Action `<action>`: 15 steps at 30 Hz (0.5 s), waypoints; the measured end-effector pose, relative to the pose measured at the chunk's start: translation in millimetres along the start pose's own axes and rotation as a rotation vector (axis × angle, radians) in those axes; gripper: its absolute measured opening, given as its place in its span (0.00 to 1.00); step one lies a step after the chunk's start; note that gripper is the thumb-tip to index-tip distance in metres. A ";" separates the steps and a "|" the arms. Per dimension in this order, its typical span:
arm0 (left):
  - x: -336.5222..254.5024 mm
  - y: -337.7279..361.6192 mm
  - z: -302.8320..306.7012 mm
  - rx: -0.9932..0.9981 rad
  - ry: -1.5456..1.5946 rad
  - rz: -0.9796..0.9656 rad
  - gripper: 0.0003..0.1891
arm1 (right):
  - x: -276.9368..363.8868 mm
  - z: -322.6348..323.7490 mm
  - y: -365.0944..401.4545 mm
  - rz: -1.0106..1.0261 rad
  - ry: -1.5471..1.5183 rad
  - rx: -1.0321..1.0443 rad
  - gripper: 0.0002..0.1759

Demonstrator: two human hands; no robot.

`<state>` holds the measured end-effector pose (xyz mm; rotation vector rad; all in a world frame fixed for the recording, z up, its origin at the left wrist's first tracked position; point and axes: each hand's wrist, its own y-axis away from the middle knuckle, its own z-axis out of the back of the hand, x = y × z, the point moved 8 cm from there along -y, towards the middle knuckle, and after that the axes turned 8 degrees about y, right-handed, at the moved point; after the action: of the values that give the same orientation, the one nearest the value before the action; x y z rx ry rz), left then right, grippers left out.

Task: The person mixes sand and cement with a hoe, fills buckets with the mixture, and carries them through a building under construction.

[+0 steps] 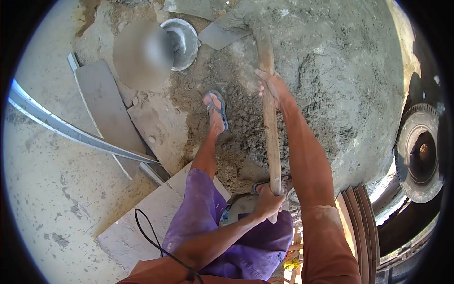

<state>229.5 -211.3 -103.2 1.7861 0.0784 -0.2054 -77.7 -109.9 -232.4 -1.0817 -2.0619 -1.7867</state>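
Observation:
My right hand (273,89) is closed around the upper part of a long wooden handle of a hoe (270,128). Lower down, near the butt end, my left hand (269,203) grips the same handle. At the far end, a flat grey blade (222,35) lies to the left of the handle, beside the wet mortar (350,85). Mortar smears cover the head end, so the joint is hard to make out. My sandalled foot (215,108) stands on crumbly, damp mix left of the handle; the other foot is partly hidden behind my left hand.
A pale bucket or basin (185,45) sits at the upper left, partly covered by a blurred patch. Boards (106,104) and a long metal strip (71,125) lie on the left floor. A tyre (421,154) and stacked curved sheets (357,217) stand at right.

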 end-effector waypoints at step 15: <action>222.8 229.2 -191.7 0.395 0.175 0.347 0.10 | -160.4 217.4 284.8 -0.391 0.381 -0.277 0.20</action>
<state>504.4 -89.2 116.9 2.1738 -0.1581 0.1994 282.8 27.8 -160.6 -0.3497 -1.9181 -2.3006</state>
